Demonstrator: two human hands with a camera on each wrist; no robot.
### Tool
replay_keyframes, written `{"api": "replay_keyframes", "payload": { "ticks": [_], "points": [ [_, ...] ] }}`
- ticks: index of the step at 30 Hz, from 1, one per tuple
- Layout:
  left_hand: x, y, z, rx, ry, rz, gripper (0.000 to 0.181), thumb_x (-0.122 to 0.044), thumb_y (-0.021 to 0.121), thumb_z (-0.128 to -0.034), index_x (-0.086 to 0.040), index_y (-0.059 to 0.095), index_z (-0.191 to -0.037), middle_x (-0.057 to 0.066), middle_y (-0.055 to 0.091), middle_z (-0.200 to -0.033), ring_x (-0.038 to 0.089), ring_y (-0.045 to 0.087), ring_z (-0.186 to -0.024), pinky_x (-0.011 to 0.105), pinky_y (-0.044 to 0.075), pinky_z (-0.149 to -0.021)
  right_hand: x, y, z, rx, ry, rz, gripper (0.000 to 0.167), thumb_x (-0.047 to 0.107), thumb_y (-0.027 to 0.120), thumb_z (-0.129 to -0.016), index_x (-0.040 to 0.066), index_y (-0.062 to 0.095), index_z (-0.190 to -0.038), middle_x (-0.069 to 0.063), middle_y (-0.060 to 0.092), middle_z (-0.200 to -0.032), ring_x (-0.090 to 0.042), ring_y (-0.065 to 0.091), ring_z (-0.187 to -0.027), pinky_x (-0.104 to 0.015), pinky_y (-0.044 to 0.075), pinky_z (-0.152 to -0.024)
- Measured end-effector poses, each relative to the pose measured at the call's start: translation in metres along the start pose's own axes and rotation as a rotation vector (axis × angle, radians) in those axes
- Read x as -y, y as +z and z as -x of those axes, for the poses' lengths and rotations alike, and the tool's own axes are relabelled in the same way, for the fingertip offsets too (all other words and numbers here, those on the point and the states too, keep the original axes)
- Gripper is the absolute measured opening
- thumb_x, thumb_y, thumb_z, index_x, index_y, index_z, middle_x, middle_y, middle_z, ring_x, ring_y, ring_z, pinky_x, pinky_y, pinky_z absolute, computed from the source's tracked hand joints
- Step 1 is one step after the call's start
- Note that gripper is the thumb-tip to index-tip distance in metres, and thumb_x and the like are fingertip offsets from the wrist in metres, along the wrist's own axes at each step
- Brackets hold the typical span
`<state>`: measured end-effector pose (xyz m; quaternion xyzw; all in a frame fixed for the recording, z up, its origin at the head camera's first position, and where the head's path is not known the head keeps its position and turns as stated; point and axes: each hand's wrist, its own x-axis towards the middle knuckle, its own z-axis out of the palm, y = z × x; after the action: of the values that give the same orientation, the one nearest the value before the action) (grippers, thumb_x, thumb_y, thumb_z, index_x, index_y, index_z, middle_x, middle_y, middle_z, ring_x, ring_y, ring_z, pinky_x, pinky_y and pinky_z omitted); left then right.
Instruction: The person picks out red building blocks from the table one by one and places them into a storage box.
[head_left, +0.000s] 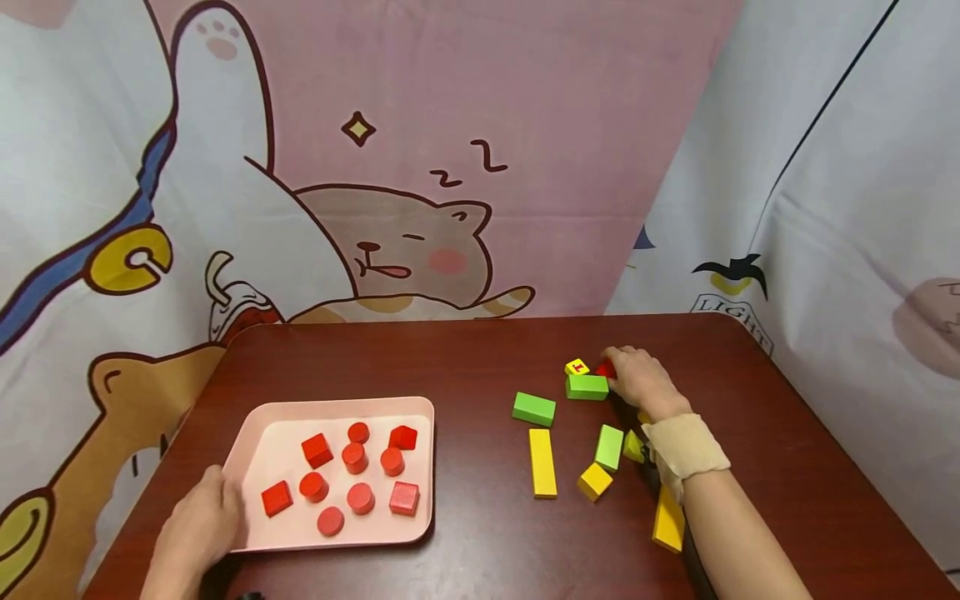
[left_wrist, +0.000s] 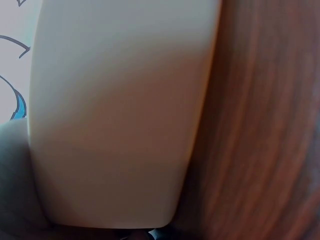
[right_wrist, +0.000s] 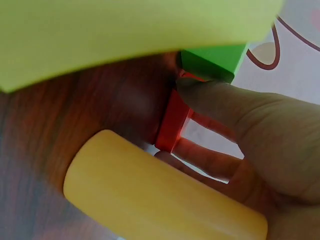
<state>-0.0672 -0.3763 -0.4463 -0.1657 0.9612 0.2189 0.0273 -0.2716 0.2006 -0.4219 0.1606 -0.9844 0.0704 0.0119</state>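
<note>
My left hand (head_left: 197, 521) grips the left rim of a pink tray (head_left: 337, 407), whose pale outer surface (left_wrist: 120, 120) fills much of the left wrist view. On the tray lie several red blocks: cylinders such as this one (head_left: 360, 498) and cubes such as this one (head_left: 317, 450). At the far right of the table, my right hand (head_left: 645, 383) pinches a red block (right_wrist: 173, 120) between thumb and fingers. Close beside that block are a green block (head_left: 587, 387) and a small yellow block with a red mark (head_left: 576, 367).
Nearer on the brown table (head_left: 480, 533) lie another green block (head_left: 534, 409), a long yellow block (head_left: 543, 463), a green upright-looking block (head_left: 609, 448) and a yellow cube (head_left: 595, 482). The right forearm partly covers a yellow block (head_left: 668, 521). A yellow cylinder (right_wrist: 155, 190) lies under the right hand.
</note>
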Motion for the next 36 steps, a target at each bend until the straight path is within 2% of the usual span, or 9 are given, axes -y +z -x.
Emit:
{"api": "replay_keyframes", "payload": {
  "ticks": [5, 11, 17, 20, 23, 27, 31, 36],
  "points": [
    [0.0, -0.001, 0.0, 0.016, -0.01, -0.005, 0.024, -0.018, 0.032, -0.1013, 0.004, 0.041, -0.1, 0.035, 0.052, -0.095, 0.056, 0.053, -0.089, 0.057, 0.039, -0.066, -0.001, -0.003, 0.003, -0.007, 0.025, -0.024, 0.051, 0.012, 0.071, -0.086, -0.002, 0.051, -0.131, -0.029, 0.054, -0.115, -0.044, 0.056, -0.095, -0.056, 0.045, -0.081],
    [0.0, 0.0, 0.001, 0.006, -0.004, -0.007, 0.024, -0.018, 0.032, -0.1011, 0.004, 0.041, -0.099, 0.034, 0.053, -0.093, 0.055, 0.054, -0.086, 0.056, 0.039, -0.064, -0.003, -0.012, 0.012, -0.045, 0.051, -0.153, 0.056, 0.01, 0.071, -0.083, -0.002, 0.048, -0.133, -0.031, 0.043, -0.117, -0.037, 0.054, -0.082, -0.049, 0.048, -0.071],
    [0.0, 0.002, 0.002, -0.023, 0.012, -0.007, 0.021, -0.016, 0.034, -0.0996, 0.002, 0.043, -0.096, 0.033, 0.053, -0.089, 0.054, 0.055, -0.083, 0.055, 0.039, -0.063, 0.005, -0.023, 0.021, -0.102, 0.028, -0.217, 0.051, 0.012, 0.07, -0.082, -0.004, 0.053, -0.127, -0.028, 0.037, -0.115, -0.037, 0.046, -0.09, -0.046, 0.047, -0.072],
    [0.0, 0.0, 0.002, -0.027, 0.004, -0.011, 0.02, -0.016, 0.034, -0.0995, 0.002, 0.043, -0.096, 0.033, 0.053, -0.09, 0.055, 0.054, -0.085, 0.056, 0.039, -0.063, 0.012, -0.027, 0.023, -0.109, 0.013, -0.251, 0.047, 0.016, 0.071, -0.083, -0.003, 0.055, -0.123, -0.028, 0.035, -0.124, -0.037, 0.048, -0.095, -0.047, 0.049, -0.076],
    [-0.001, 0.0, 0.002, -0.013, -0.007, -0.01, 0.021, -0.017, 0.034, -0.0997, 0.003, 0.043, -0.099, 0.035, 0.053, -0.095, 0.056, 0.054, -0.088, 0.056, 0.039, -0.064, 0.017, -0.03, 0.024, -0.099, -0.016, -0.261, 0.043, 0.02, 0.071, -0.084, 0.0, 0.056, -0.119, -0.025, 0.042, -0.128, -0.035, 0.05, -0.097, -0.046, 0.049, -0.078],
    [-0.002, 0.0, 0.001, 0.016, -0.028, -0.006, 0.022, -0.017, 0.033, -0.1, 0.002, 0.042, -0.1, 0.029, 0.054, -0.089, 0.051, 0.056, -0.083, 0.054, 0.039, -0.064, 0.024, -0.032, 0.024, -0.083, -0.063, -0.245, 0.04, 0.026, 0.069, -0.086, 0.002, 0.057, -0.116, -0.015, 0.057, -0.11, -0.03, 0.049, -0.094, -0.041, 0.047, -0.074],
    [-0.003, -0.002, 0.0, 0.04, -0.047, 0.0, 0.022, -0.017, 0.033, -0.1006, 0.003, 0.041, -0.1, 0.021, 0.052, -0.081, 0.039, 0.055, -0.074, 0.05, 0.038, -0.063, 0.031, -0.031, 0.025, -0.059, -0.091, -0.258, 0.038, 0.031, 0.067, -0.087, 0.005, 0.06, -0.114, -0.01, 0.058, -0.104, -0.026, 0.051, -0.091, -0.038, 0.047, -0.073],
    [-0.003, -0.003, 0.0, 0.059, -0.065, 0.004, 0.023, -0.017, 0.032, -0.1008, 0.005, 0.04, -0.103, 0.02, 0.051, -0.081, 0.033, 0.053, -0.072, 0.048, 0.038, -0.063, 0.043, -0.023, 0.025, -0.041, -0.122, -0.263, 0.037, 0.038, 0.067, -0.087, 0.01, 0.062, -0.111, -0.004, 0.057, -0.098, -0.019, 0.053, -0.081, -0.035, 0.047, -0.069]
  ]
}}
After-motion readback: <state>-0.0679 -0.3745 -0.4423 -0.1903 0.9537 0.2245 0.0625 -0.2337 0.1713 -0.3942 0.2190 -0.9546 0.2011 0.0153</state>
